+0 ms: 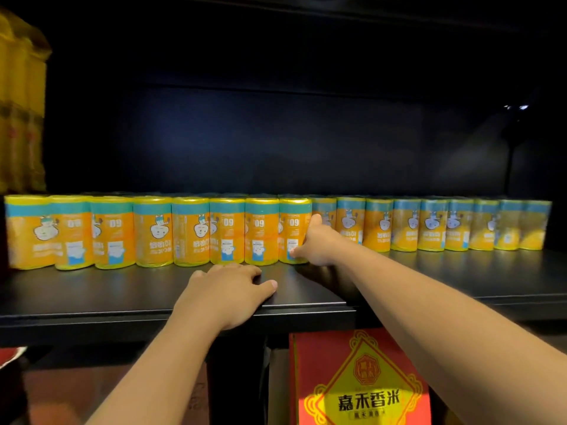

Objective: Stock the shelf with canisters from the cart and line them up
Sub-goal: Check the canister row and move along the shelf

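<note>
A long row of orange canisters with teal bands stands upside down on the black shelf (92, 289). My right hand (317, 240) grips the side of one canister (293, 230) at the right end of the nearer group, thumb low on its front. Beyond it the row continues with canisters (432, 223) set further back. My left hand (227, 289) rests flat on the bare shelf board near the front edge, fingers relaxed, holding nothing. The cart is out of sight.
A red and yellow box (365, 381) with Chinese writing sits on the level below the shelf. Yellow packages (21, 118) stand at the upper left. The shelf back is dark. Bare board lies in front of the canisters on the right.
</note>
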